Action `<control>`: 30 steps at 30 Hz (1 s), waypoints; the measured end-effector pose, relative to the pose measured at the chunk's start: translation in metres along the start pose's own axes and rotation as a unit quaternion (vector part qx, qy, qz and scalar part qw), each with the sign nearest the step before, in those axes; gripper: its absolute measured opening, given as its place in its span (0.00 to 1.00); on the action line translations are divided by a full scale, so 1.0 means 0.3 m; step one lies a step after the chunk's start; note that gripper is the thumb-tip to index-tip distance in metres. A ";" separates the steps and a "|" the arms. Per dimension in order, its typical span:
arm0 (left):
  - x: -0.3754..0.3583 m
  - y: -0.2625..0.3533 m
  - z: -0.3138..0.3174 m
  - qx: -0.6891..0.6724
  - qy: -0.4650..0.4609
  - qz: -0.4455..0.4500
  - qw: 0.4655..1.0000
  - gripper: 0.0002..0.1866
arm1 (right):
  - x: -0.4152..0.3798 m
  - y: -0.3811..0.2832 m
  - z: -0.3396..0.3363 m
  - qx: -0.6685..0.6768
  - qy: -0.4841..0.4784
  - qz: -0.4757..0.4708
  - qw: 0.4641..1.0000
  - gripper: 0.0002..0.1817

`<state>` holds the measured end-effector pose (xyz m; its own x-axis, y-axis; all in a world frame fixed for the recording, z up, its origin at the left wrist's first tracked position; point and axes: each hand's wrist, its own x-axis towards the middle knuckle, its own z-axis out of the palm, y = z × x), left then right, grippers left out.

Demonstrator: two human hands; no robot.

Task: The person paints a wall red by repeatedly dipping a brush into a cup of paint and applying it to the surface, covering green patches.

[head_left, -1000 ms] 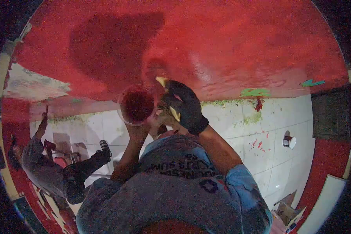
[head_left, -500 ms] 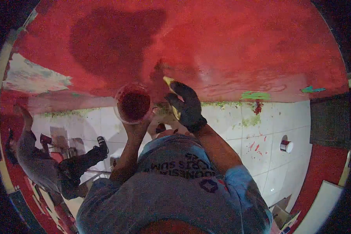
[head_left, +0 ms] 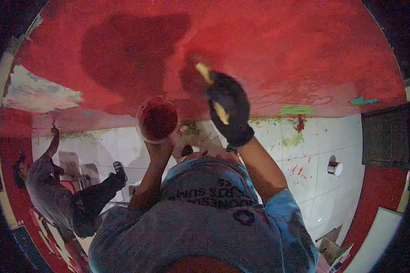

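Observation:
My left hand (head_left: 160, 149) is wrapped round a round, clear-rimmed container (head_left: 157, 119) of dark red paint, held upright before the red wall (head_left: 282, 50). In a black glove, my right hand (head_left: 230, 107) grips a yellowish tool (head_left: 204, 72). One end of it sticks out above the fingers and another yellowish part shows at the palm. Its tip is blurred, and whether it touches the wall cannot be told. Dark shadows fall on the wall behind the container and the glove.
At the left, a co-worker (head_left: 50, 186) sits with an arm raised to the wall. A white round can (head_left: 335, 168) stands on the tiled floor (head_left: 314, 182) at the right. Green patches (head_left: 297, 109) mark the wall's lower part, and a dark mat (head_left: 385, 139) lies far right.
My right hand has moved up and to the right with the yellowish tool, turning somewhat. My left hand is nearly still. The co-worker's arm and head have shifted.

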<state>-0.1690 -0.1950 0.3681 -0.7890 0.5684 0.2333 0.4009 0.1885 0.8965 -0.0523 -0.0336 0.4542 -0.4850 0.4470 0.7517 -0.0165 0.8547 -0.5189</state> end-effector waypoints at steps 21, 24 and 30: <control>-0.017 0.006 0.013 -0.142 0.001 -0.021 0.990 0.48 | -0.174 0.041 -0.001 0.008 -0.057 0.075 0.996 0.10; -0.014 0.032 0.028 -0.110 -0.012 -0.049 0.993 0.48 | -0.091 -0.044 -0.103 0.135 0.078 0.261 0.953 0.03; -0.016 0.105 0.113 -0.134 -0.038 0.028 0.990 0.47 | 0.024 -0.195 -0.272 0.059 0.037 0.213 0.975 0.07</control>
<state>-0.1367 -0.1645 0.3825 -0.7274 0.6327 0.2655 0.2966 -0.0590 0.9532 0.0166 -0.0588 0.5232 -0.4057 0.7761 0.4827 0.0699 0.5530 -0.8303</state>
